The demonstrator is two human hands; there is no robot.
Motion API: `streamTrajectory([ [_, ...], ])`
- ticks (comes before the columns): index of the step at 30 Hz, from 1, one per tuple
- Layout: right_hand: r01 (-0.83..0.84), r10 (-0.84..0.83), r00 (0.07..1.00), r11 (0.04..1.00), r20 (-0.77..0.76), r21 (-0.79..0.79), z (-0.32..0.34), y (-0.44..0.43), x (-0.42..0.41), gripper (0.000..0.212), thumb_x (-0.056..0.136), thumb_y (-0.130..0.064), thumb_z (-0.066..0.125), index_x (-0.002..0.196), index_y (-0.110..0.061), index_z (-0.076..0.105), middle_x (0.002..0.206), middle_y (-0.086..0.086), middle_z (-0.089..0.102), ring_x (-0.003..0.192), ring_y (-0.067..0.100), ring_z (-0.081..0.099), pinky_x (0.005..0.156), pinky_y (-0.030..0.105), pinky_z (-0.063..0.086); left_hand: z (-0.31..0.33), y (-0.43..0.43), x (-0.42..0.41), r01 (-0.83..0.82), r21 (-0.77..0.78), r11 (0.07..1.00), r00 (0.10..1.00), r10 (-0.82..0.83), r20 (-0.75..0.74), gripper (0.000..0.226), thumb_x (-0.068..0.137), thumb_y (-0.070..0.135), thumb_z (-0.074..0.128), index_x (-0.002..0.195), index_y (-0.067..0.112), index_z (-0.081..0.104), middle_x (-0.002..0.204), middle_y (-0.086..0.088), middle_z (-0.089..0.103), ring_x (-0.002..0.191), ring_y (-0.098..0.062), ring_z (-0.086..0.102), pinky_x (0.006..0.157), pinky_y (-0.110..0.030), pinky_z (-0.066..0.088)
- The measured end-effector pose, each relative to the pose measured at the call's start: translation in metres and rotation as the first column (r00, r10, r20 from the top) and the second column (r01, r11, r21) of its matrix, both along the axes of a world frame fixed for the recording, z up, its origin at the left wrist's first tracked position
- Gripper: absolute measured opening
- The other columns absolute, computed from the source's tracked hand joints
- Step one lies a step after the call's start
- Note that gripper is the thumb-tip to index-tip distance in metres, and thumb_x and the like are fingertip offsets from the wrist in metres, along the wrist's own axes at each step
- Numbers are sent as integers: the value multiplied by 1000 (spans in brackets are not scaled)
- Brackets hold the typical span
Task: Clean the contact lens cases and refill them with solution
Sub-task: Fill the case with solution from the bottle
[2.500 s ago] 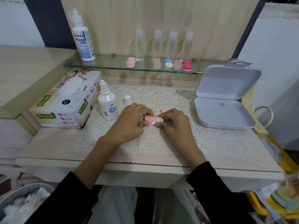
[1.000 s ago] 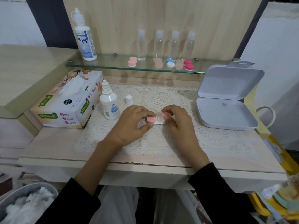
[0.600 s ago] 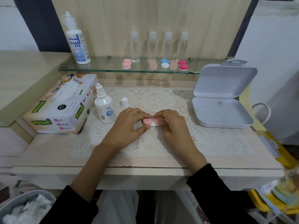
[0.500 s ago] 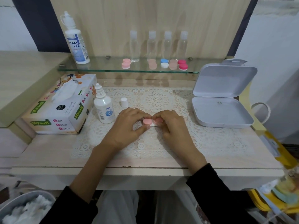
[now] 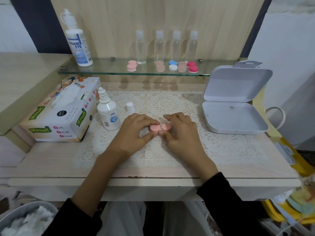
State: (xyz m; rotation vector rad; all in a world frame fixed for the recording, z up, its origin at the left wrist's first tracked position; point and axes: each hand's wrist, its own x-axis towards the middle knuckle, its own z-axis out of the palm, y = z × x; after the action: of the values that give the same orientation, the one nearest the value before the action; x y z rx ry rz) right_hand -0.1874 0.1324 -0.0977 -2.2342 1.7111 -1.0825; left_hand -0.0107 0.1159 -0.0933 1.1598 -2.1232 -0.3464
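A contact lens case with two pink caps [image 5: 159, 128] lies on the lace mat [image 5: 213, 147] in the middle of the table. My left hand [image 5: 134, 130] pinches its left cap between thumb and fingers. My right hand [image 5: 180, 132] pinches the right cap, its fingers curled round it. A small white solution bottle [image 5: 108, 114] stands uncapped to the left, with its white cap [image 5: 129, 107] on the mat beside it. Several more lens cases [image 5: 173, 65], pink, peach, blue-white and red, sit on the glass shelf [image 5: 105, 70].
A tissue box [image 5: 59, 113] lies at the left. An open white plastic box [image 5: 235, 106] sits at the right. On the shelf stand a large solution bottle [image 5: 77, 40] and several clear bottles [image 5: 159, 46]. A bin with used tissues [image 5: 25, 220] is at the lower left.
The right well showed open and white earlier; my right hand brought the second pink cap onto it, and both caps now sit on the case. My left hand kept holding the left cap.
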Motion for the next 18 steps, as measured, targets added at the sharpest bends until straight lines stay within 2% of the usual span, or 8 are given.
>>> streamTrajectory([
  [2, -13, 13, 1000, 1000, 7, 14, 1, 0, -1, 34, 85, -21, 65, 119, -24, 65, 111, -10, 54, 106, 11, 44, 83, 24, 20, 1, 0, 0, 2, 2, 1000, 1000, -2, -4, 38, 82, 48, 53, 109, 27, 68, 103, 14, 64, 101, -8, 52, 94, -40, 41],
  [4, -27, 27, 999, 999, 23, 19, 1, -1, -2, 26, 85, -16, 66, 109, -22, 69, 106, -10, 55, 102, 11, 44, 80, 24, 19, 1, 0, 0, 3, 1, 1000, 1000, -3, -10, 39, 82, 48, 53, 109, 26, 69, 103, 14, 65, 101, -8, 52, 94, -41, 41],
  [8, -5, 5, 1000, 1000, -2, 0, 0, -2, -2, 16, 84, -18, 70, 100, -19, 70, 101, -4, 58, 98, 19, 49, 79, 29, 27, 2, 2, -1, -3, 15, 1000, 999, 4, -36, 41, 80, 50, 53, 109, 26, 69, 102, 13, 65, 100, -7, 52, 93, -41, 42],
  [13, 8, -9, 1000, 999, 23, 43, 3, -3, -2, 18, 82, -20, 73, 100, -16, 70, 101, -1, 57, 100, 21, 49, 79, 29, 27, 3, 2, -1, -8, 24, 1000, 999, 9, -50, 41, 79, 49, 54, 108, 26, 69, 101, 13, 66, 99, -4, 51, 93, -42, 43],
  [18, 35, -40, 998, 993, 46, 110, 10, -3, 0, 25, 79, -31, 76, 95, -14, 67, 98, -3, 53, 101, 18, 47, 86, 34, 37, 5, 3, -3, -21, 25, 999, 998, 23, -60, 41, 77, 49, 57, 107, 25, 70, 98, 10, 66, 97, -6, 53, 91, -40, 44],
])
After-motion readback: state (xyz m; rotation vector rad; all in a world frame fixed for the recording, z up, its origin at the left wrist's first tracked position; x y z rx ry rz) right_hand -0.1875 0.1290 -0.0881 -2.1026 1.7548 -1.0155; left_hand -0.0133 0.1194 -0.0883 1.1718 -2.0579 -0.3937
